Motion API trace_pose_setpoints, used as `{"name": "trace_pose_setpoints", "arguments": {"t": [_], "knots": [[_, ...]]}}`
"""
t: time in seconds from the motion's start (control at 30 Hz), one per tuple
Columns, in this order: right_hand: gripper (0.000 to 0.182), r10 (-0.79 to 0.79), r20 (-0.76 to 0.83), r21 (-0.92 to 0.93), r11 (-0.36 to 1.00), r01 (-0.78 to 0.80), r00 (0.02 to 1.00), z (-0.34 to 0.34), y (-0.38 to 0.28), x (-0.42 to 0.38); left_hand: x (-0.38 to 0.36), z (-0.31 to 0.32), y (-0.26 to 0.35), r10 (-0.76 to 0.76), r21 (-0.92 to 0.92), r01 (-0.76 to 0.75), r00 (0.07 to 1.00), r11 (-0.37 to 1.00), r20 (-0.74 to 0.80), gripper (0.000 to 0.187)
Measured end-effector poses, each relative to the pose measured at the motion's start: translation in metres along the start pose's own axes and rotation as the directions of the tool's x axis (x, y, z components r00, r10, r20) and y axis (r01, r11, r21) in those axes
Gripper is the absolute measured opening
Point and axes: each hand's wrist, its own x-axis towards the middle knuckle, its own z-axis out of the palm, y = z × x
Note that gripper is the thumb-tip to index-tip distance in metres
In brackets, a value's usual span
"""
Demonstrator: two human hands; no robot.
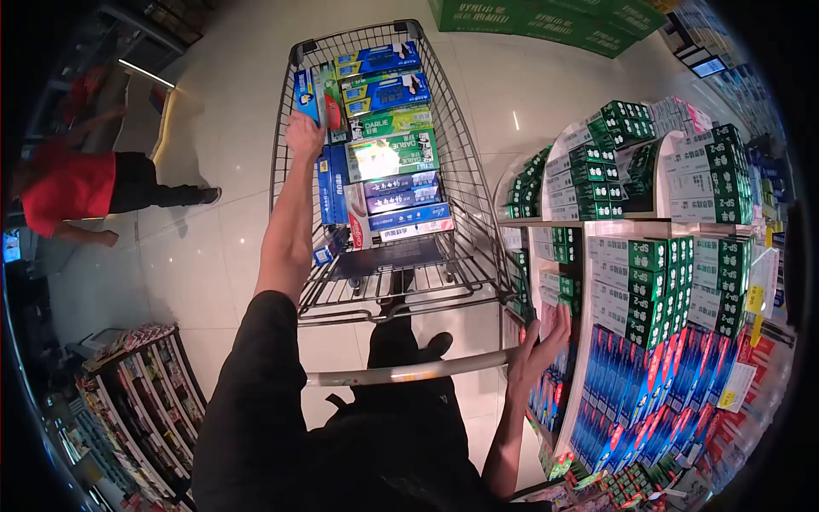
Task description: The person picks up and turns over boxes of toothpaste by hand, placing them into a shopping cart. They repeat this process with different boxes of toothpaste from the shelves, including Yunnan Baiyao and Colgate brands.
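My left hand (304, 134) reaches into the upper left of a wire shopping cart (465, 128), its fingers closed at the lower end of a blue box (306, 92). Toothpaste boxes fill the cart: green Darlie boxes (414, 154) in the middle, blue boxes (384, 58) at the far end, and a white and blue box (412, 226) nearer to me. A red and green pack (332, 109) lies just right of my left hand. My right hand (543, 341) is at the right end of the cart's handlebar (409, 372), with its fingers stretched out beside the shelf.
A display shelf (589, 227) stacked with toothpaste boxes stands close on the right. Green cartons (550, 26) stand beyond the cart. A person in a red top (68, 192) is on the left, above a low product rack (153, 384).
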Motion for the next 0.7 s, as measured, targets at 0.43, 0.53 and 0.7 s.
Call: {"name": "trace_pose_setpoints", "arguments": {"t": [0.43, 0.53, 0.7], "knots": [[0.05, 0.116, -0.003, -0.059, 0.991, -0.116, 0.993, 0.013, -0.005, -0.002, 0.029, 0.121, 0.0, -0.115, -0.051, 0.12, 0.99, 0.991, 0.087, 0.056], [0.05, 0.121, 0.021, -0.067, 0.991, -0.119, 0.992, 0.015, -0.011, 0.001, 0.012, 0.103, -0.005, 0.034, -0.098, -0.037, 0.999, 0.994, -0.035, 0.043], [0.043, 0.145, 0.04, 0.0, 0.989, -0.145, 0.989, 0.015, -0.013, -0.001, 0.013, 0.101, -0.016, 0.026, -0.117, -0.027, 1.0, 0.993, -0.004, 0.043]]}}
